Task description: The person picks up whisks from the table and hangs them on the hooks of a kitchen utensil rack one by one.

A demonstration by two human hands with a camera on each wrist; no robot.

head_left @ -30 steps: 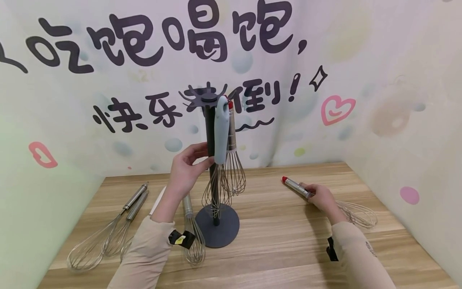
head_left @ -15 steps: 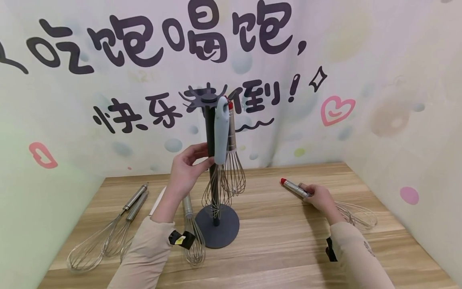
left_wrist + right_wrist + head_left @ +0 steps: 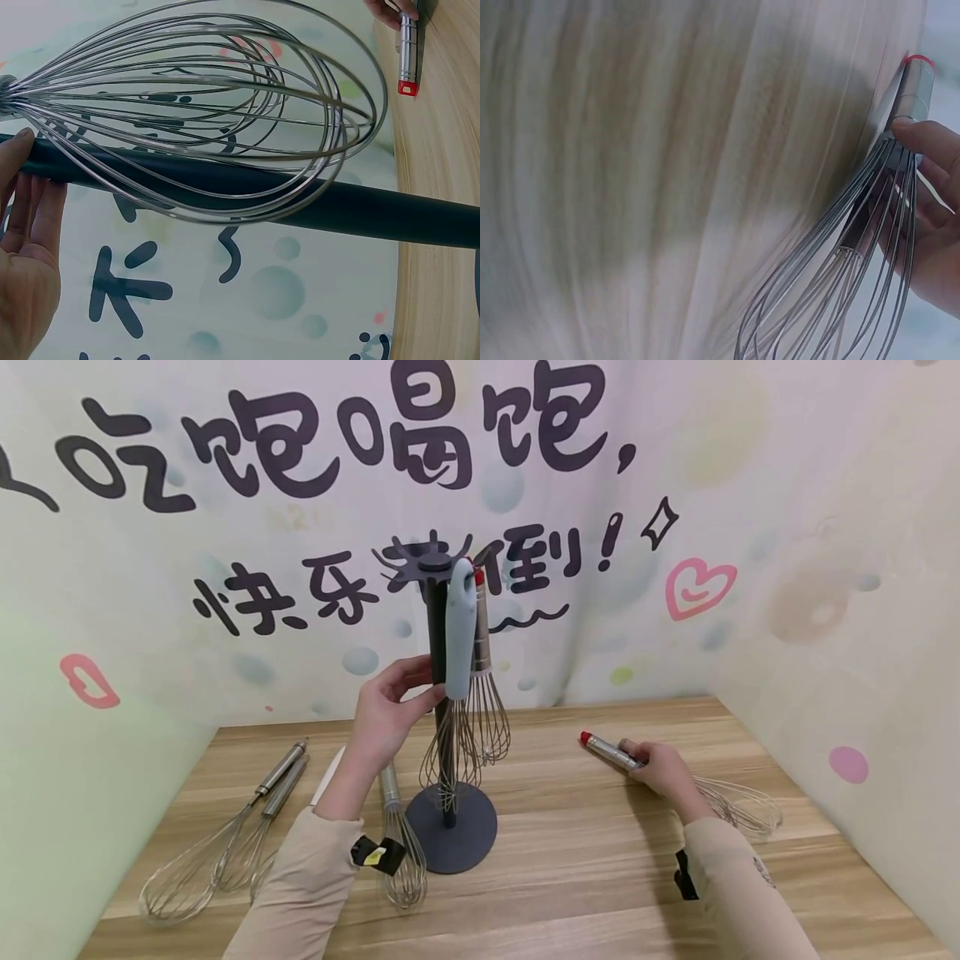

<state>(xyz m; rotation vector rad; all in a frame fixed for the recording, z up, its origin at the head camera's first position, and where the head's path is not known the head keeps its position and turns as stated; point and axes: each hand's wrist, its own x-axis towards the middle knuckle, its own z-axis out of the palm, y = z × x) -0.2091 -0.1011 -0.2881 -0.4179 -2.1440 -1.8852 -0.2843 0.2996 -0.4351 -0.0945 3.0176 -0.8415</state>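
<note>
In the head view, my left hand grips the dark pole of a whisk stand, fingers behind it and thumb in front. From the stand's hooks hang a whisk with a light blue handle and a steel whisk with a red tip. Farther right, my right hand pinches a red-tipped steel whisk near the lower end of its handle, low over the table. The right wrist view shows the thumb on this whisk, with a second whisk partly hidden behind its wires.
Two steel whisks lie at the table's left, with a white-handled one half hidden by my left forearm. Another steel whisk lies beside the stand's base. A printed curtain backs the wooden table.
My right hand and the red-tipped whisk have shifted slightly left and toward me. The left hand keeps its grip on the pole, and the stand stays put.
</note>
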